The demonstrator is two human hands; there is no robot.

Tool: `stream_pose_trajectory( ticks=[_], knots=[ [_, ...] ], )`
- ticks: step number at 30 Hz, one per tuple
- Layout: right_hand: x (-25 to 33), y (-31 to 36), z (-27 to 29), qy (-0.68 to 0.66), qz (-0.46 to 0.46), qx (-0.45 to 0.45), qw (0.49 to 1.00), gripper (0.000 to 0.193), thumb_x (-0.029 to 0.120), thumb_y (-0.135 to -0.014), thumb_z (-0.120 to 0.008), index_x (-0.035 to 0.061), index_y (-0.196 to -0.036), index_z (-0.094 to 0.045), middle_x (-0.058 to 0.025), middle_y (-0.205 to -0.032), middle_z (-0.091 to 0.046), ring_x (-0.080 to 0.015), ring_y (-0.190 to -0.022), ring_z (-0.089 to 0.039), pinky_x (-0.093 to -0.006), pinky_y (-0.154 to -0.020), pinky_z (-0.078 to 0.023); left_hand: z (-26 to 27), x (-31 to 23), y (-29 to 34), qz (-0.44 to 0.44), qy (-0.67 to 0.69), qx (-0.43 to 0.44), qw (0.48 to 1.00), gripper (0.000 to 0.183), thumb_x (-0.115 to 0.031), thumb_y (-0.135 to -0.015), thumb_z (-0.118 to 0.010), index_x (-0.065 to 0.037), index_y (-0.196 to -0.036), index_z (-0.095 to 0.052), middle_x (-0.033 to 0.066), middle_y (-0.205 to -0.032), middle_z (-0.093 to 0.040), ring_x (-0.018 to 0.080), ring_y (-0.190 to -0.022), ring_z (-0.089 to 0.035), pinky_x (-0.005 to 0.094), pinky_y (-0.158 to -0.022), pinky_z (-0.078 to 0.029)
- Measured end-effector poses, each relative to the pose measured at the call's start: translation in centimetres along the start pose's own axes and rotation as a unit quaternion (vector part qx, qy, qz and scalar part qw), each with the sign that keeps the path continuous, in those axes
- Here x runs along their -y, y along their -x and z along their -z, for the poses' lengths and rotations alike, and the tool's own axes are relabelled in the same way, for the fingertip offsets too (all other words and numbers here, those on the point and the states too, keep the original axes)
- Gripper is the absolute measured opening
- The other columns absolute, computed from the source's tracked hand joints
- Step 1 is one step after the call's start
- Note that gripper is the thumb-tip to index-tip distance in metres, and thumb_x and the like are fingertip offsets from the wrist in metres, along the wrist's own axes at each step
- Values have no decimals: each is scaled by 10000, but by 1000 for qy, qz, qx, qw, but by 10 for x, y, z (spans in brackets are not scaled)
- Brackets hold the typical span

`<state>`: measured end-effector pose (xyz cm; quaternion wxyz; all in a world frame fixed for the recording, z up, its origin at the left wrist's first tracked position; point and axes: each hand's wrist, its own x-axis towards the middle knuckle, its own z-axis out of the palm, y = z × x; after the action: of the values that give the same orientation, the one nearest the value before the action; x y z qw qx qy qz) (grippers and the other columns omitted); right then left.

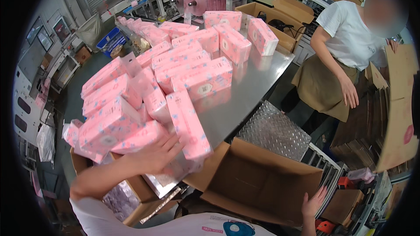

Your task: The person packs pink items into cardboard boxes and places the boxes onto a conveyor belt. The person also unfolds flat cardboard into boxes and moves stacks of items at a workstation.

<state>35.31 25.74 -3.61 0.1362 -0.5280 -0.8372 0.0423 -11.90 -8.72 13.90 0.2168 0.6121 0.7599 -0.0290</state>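
My left hand (158,154) reaches across the near edge of the metal table, its fingers stretched out and slightly blurred. Its fingertips are beside the left side of a pink tissue pack (189,126) that lies tilted near the table edge; whether they touch it I cannot tell. Another pink tissue pack (142,137) lies just beyond the hand, partly covered by it. At the right wall of an open empty cardboard box (262,179), my right hand (313,202) is raised with fingers apart and nothing in it.
Many more pink tissue packs (201,78) crowd the metal table (258,76). A second cardboard box (146,190) with clear plastic stands at lower left. On the right, a co-worker (350,39) stands by stacked flat cardboard (361,118). Rollers (326,161) run beside the empty box.
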Motion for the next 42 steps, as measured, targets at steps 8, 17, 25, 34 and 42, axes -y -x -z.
stream_pose_trajectory(
  ticks=[8,17,25,34,42],
  knots=[
    [345,-18,-47,-491,-26,503,711,463,247,-891,-584,60,-1286,-432,-79,-1121,-579,-189,-955,-580,-319,-783,-510,4,69,-171,-43,-107,-104,988,969,-533,-671,-680,17,-1370,-295,144,-1139,-499,297,-1109,-454,523,-968,-297],
    [519,-155,-115,-618,-171,468,608,708,449,-830,-612,139,-1355,-253,-105,-1236,-484,-253,-999,-570,-452,-804,-488,108,463,-108,377,-204,31,903,942,-596,-564,-752,10,-1232,-479,169,-1351,-399,310,-1215,-441,448,-925,-418],
    [505,-240,-115,-546,-148,426,706,508,371,-852,-604,66,-1235,-469,-83,-1078,-588,-192,-943,-589,-367,-785,-501,87,480,-210,335,69,-99,935,1050,-678,-587,-676,87,-1264,-435,236,-1152,-578,354,-1070,-567,349,-881,-463],
    [395,-311,-87,-490,-225,487,687,623,458,-898,-474,33,-1345,-388,-142,-1286,-510,-221,-1132,-540,-372,-943,-453,62,355,-245,193,635,129,737,826,-675,-813,-455,-84,-1383,-367,92,-1338,-478,213,-1206,-488,391,-1011,-387],
    [372,-272,-72,-675,-230,358,603,631,465,-877,-491,35,-1330,-401,-142,-1221,-543,-210,-1047,-580,-348,-873,-488,78,313,-244,229,637,49,734,799,-642,-821,-478,-83,-1381,-364,88,-1326,-488,204,-1203,-487,389,-1006,-387]
  ],
)
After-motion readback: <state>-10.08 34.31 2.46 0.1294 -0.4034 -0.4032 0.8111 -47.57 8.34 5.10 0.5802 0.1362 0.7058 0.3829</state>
